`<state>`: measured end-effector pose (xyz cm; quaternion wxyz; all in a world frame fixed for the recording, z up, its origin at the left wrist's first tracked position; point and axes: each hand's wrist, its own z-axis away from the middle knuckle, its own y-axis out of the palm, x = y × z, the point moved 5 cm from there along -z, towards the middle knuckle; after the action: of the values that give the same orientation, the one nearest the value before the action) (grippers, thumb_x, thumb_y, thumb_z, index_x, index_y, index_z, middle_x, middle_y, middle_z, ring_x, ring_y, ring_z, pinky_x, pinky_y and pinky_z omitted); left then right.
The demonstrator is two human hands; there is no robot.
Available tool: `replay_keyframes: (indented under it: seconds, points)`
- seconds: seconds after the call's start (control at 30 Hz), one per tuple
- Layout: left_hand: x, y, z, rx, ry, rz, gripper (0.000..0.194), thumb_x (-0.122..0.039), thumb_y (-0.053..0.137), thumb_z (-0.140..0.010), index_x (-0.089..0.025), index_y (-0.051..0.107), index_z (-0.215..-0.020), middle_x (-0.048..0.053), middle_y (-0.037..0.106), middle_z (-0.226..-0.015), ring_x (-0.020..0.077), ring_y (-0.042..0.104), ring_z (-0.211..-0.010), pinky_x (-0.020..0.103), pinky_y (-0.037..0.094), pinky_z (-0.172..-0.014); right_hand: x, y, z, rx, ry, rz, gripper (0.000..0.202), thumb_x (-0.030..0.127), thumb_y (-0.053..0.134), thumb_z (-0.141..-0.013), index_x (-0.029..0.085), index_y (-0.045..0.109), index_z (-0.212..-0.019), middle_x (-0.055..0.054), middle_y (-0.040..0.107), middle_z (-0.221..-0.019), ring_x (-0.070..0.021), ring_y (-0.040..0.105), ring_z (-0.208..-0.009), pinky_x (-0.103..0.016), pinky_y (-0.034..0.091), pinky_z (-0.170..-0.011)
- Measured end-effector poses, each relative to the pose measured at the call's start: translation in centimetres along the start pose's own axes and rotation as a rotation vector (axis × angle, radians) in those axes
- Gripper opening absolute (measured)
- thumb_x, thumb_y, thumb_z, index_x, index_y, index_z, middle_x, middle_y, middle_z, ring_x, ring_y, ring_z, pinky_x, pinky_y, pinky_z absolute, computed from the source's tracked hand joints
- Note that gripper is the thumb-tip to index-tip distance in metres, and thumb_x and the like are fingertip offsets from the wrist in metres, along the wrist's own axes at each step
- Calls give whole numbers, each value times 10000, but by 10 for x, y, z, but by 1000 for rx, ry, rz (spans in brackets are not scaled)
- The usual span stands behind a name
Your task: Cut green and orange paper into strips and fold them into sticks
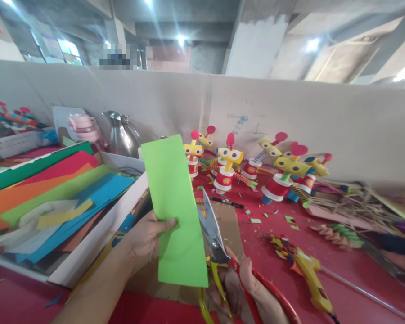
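A bright green paper strip [175, 211] stands upright in the middle, pinched by my left hand [150, 236], whose thumb lies across its front. At the strip's right edge are scissors [213, 227] with parted metal blades pointing up. My right hand [253, 288] is closed round their red handle at the bottom. Yellow handles [218, 283] also show beside my right hand; what they belong to is partly hidden. Behind the strip stand several paper-cup figures [224, 177] with yellow heads and red tops.
A white box [97, 252] of coloured paper sheets is on the left. A steel jug [121, 135] stands behind it. On the red table [266, 270] lie a yellow glue gun [312, 279], green scraps, a pen and, at right, a pile of thin strips [354, 202]. Cardboard [227, 220] lies under the hands.
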<state>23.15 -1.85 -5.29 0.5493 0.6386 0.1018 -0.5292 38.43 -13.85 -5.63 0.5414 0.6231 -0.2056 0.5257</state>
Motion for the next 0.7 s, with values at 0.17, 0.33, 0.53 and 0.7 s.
replay_keyframes:
  seconds: [0.17,0.33,0.53,0.7]
  points:
    - [14,10,1,50,-55,12,298,-165,822,-672,-145,764,-963,136,769,-932,277,736,-821,387,601,-784,6,-8,2,-91,-76,-39,732,843,404,-763,235,482,-1161,8,533,-635,-128,451,-482,-233,326,-427]
    - [17,12,1,53,-55,13,311,-177,838,-653,-152,767,-955,133,770,-936,273,737,-807,398,604,-792,11,-9,3,-85,-78,-21,746,863,395,-745,236,507,-1133,14,518,-628,-114,428,-421,-242,319,-403]
    - [32,14,2,108,-141,-20,418,-185,862,-626,-155,751,-1027,139,756,-1019,268,733,-865,385,588,-835,11,-11,3,-111,-77,-37,750,864,407,-740,214,530,-1095,19,519,-624,-103,428,-429,-220,328,-389]
    - [33,14,2,148,-137,-3,383,-200,837,-667,-147,744,-1034,128,765,-969,269,729,-886,391,577,-854,15,-14,8,-111,-85,-37,762,880,370,-735,208,538,-1051,29,515,-613,-99,430,-435,-220,335,-423]
